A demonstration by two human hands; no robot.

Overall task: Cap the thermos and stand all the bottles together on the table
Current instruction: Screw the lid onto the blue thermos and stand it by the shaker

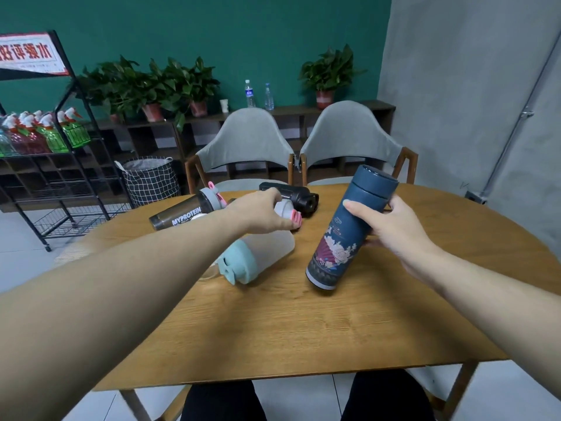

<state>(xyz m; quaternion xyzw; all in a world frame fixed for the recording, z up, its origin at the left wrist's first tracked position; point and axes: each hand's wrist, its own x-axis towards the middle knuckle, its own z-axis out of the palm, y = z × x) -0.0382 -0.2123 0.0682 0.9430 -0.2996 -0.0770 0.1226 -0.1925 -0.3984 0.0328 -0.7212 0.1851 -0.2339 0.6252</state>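
My right hand [391,229] grips a dark blue thermos [349,229] with a flower pattern; its cap is on and it tilts, base touching the wooden table [303,323]. My left hand [261,214] reaches over a bottle with a grey and pink lid [288,212] lying on the table, fingers curled on it. A frosted bottle with a teal lid [252,256] lies on its side under my left wrist. A dark shaker bottle marked MYPROTEIN [182,214] lies at the far left. A black bottle [291,194] lies behind my left hand.
Two grey chairs [246,144] stand at the table's far side. A black wire rack with spray bottles [45,132] is at the left, a checked basket [151,180] beside it. Potted plants and water bottles line a shelf at the back wall.
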